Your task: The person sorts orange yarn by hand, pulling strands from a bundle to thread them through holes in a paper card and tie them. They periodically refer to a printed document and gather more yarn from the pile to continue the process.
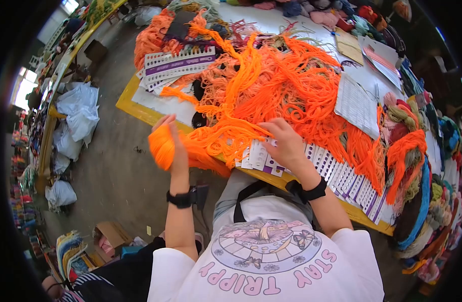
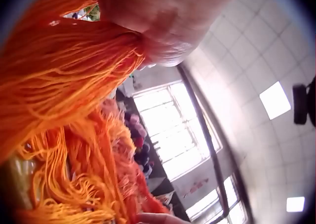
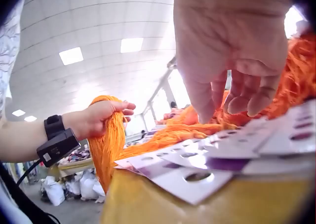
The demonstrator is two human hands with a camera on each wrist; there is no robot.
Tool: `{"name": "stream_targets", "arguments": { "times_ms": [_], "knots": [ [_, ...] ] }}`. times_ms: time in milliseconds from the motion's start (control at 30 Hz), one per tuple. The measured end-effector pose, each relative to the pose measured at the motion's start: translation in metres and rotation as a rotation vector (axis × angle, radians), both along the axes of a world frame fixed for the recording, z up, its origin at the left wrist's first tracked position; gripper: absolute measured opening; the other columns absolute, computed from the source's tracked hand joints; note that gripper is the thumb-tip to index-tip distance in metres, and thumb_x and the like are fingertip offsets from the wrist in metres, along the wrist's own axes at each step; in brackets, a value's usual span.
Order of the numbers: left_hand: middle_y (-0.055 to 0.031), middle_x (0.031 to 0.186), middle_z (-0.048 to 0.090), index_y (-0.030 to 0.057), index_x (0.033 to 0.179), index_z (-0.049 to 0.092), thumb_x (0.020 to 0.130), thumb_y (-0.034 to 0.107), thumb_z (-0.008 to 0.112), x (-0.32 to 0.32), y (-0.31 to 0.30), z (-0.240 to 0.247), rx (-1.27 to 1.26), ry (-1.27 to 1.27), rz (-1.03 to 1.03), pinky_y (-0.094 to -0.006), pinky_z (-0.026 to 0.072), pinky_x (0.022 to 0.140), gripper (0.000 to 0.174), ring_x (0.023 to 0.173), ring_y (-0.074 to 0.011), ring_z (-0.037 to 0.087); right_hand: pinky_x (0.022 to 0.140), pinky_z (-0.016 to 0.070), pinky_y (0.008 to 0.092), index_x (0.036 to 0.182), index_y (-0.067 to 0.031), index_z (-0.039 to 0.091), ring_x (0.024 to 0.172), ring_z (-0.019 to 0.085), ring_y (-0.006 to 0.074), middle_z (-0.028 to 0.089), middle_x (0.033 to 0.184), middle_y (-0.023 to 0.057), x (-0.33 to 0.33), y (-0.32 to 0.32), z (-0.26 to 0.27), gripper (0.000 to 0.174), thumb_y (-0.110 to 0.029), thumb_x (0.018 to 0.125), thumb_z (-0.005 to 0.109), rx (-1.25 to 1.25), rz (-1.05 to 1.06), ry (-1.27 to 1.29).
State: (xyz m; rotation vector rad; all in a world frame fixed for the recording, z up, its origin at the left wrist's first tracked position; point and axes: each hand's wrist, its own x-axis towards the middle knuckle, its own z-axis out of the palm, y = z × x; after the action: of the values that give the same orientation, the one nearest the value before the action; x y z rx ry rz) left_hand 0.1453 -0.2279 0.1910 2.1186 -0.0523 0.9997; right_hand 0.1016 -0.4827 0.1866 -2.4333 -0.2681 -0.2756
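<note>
A thick skein of bright orange yarn (image 1: 161,147) loops over my left hand (image 1: 178,151), raised off the table's front left edge. In the right wrist view that left hand (image 3: 106,116) has the strands gathered between thumb and fingers, their ends hanging down. From it, loose orange strands (image 1: 216,138) run back onto the table. My right hand (image 1: 287,147) hovers low over the front edge, its fingers bent loosely downward with the tips close to those strands. White punched sample cards (image 3: 197,169) lie under the right hand.
A big tangled heap of orange and peach yarn (image 1: 296,85) covers the middle of the yellow-edged table (image 1: 125,103). More cards (image 1: 178,65) lie at the left, and a written sheet (image 1: 358,103) at the right. White plastic bags (image 1: 79,110) stand on the floor.
</note>
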Motion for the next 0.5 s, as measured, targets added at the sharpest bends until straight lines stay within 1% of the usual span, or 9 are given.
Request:
{"name": "stream_targets", "arguments": {
  "times_ms": [100, 200, 300, 367, 433, 500],
  "knots": [
    [-0.0075, 0.086, 0.056, -0.0019, 0.094, 0.054, 0.09, 0.025, 0.044, -0.042, 0.017, 0.016, -0.571, 0.116, -0.086, -0.0236, 0.0432, 0.065, 0.028, 0.067, -0.0111, 0.052, 0.072, 0.0467, 0.0331, 0.098, -0.0154, 0.058, 0.085, 0.055, 0.0213, 0.052, 0.101, 0.0046, 0.023, 0.041, 0.007, 0.032, -0.007, 0.067, 0.061, -0.217, 0.408, -0.267],
    [-0.0072, 0.081, 0.055, -0.0022, 0.09, 0.054, 0.091, 0.027, 0.043, -0.073, 0.021, 0.021, -0.64, 0.024, -0.076, -0.0246, 0.0436, 0.064, 0.031, 0.065, -0.0106, 0.05, 0.072, 0.0465, 0.0344, 0.095, -0.0152, 0.059, 0.084, 0.056, 0.0249, 0.055, 0.097, 0.0066, 0.055, 0.063, -0.012, 0.028, -0.007, 0.068, 0.058, -0.396, 0.752, -0.027],
    [-0.0067, 0.079, 0.055, -0.0009, 0.087, 0.054, 0.091, 0.027, 0.042, -0.1, 0.014, 0.028, -0.617, 0.152, -0.319, -0.0249, 0.0442, 0.063, 0.031, 0.063, -0.0109, 0.051, 0.069, 0.0463, 0.0316, 0.092, -0.0119, 0.06, 0.076, 0.056, 0.0227, 0.058, 0.087, 0.0058, 0.093, 0.073, 0.005, 0.021, -0.01, 0.071, 0.058, -0.351, 0.753, 0.485],
    [-0.0069, 0.079, 0.056, 0.0005, 0.086, 0.055, 0.091, 0.028, 0.042, -0.108, -0.01, 0.02, -0.61, 0.334, -0.43, -0.0244, 0.0451, 0.063, 0.031, 0.063, -0.0108, 0.053, 0.061, 0.0444, 0.0298, 0.089, -0.0089, 0.06, 0.073, 0.055, 0.0188, 0.059, 0.078, 0.0055, 0.132, 0.063, -0.003, 0.019, -0.018, 0.073, 0.058, 0.085, 0.737, 0.412],
    [-0.0087, 0.082, 0.058, 0.0016, 0.087, 0.056, 0.09, 0.025, 0.044, -0.103, -0.029, -0.008, -0.381, 0.36, -0.657, -0.0267, 0.0463, 0.068, 0.027, 0.071, -0.0165, 0.057, 0.055, 0.0407, 0.0252, 0.087, -0.0073, 0.059, 0.069, 0.053, 0.0108, 0.057, 0.077, -0.0001, 0.15, 0.047, 0.03, 0.021, -0.024, 0.075, 0.058, 0.304, 0.447, 0.676],
    [-0.0096, 0.1, 0.058, 0.0059, 0.093, 0.059, 0.085, 0.021, 0.049, -0.089, -0.052, -0.021, -0.118, 0.318, -0.802, -0.0379, 0.0406, 0.086, 0.02, 0.096, -0.025, 0.054, 0.051, 0.0375, 0.0225, 0.084, -0.0097, 0.059, 0.066, 0.052, 0.0075, 0.055, 0.073, -0.0028, 0.168, 0.027, 0.038, 0.015, -0.023, 0.077, 0.058, 0.456, 0.212, 0.754]
  ]
}}
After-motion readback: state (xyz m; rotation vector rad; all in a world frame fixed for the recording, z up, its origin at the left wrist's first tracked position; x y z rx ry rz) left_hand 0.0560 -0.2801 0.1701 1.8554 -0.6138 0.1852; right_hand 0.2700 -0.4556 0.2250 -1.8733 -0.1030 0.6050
